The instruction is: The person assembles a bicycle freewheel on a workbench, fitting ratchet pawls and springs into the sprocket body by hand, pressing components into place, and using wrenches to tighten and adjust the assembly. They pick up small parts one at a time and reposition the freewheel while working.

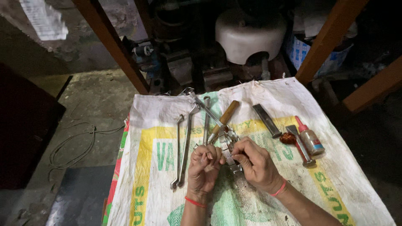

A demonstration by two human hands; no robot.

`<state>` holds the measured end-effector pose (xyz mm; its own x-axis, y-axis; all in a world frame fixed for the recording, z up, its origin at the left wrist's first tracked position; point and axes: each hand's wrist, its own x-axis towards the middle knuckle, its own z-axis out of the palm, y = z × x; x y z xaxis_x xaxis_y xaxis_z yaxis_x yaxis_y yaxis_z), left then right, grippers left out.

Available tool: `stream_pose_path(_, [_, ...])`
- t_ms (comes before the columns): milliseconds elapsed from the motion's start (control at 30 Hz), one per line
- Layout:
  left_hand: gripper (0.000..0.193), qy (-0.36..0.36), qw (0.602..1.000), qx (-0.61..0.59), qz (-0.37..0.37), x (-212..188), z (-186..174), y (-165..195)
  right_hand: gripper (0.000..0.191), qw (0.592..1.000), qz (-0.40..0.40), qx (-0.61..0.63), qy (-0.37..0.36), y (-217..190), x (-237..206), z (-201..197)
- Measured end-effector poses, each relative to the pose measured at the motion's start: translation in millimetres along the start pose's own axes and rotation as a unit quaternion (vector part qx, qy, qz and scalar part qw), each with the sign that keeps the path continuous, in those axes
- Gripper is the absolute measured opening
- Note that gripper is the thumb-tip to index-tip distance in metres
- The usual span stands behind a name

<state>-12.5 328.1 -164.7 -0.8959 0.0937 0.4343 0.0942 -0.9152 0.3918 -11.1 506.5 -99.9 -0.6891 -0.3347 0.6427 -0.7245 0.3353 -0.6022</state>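
Nearest the camera, two forearms with red thread wristbands reach over a printed woven sack (167, 209) spread as a work surface. The left hand (204, 165) is curled closed, fingers pinching a small metal part that is mostly hidden. The right hand (255, 163) is closed around a shiny metal mechanism (229, 146), which sits between both hands near the sack's middle. Just left of the hands lie two long spanners (183, 152), side by side. Beyond the hands a wooden-handled tool (224, 117) lies tilted, crossing another spanner (206, 119). To the right rest a flat metal file (266, 120), a narrower metal bar (300, 145), a small reddish piece (287, 138) and a little glue bottle with a red nozzle (310, 140). Farthest back, past the sack's edge, stands a white plastic stool (249, 35) among dark machine parts and slanting wooden beams (113, 44).
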Motion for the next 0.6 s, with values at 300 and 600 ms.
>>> stream_pose_path(300, [0.021, -0.004, 1.000, 0.001, -0.026, 3, -6, 0, 0.012, 0.999, -0.017, 0.020, 0.024, 1, -1, 7])
stream_pose_path(600, [0.019, 0.014, 0.999, 0.008, -0.041, 1, -13, -2, 0.014, 0.999, -0.042, -0.014, 0.031, 9, -1, 12])
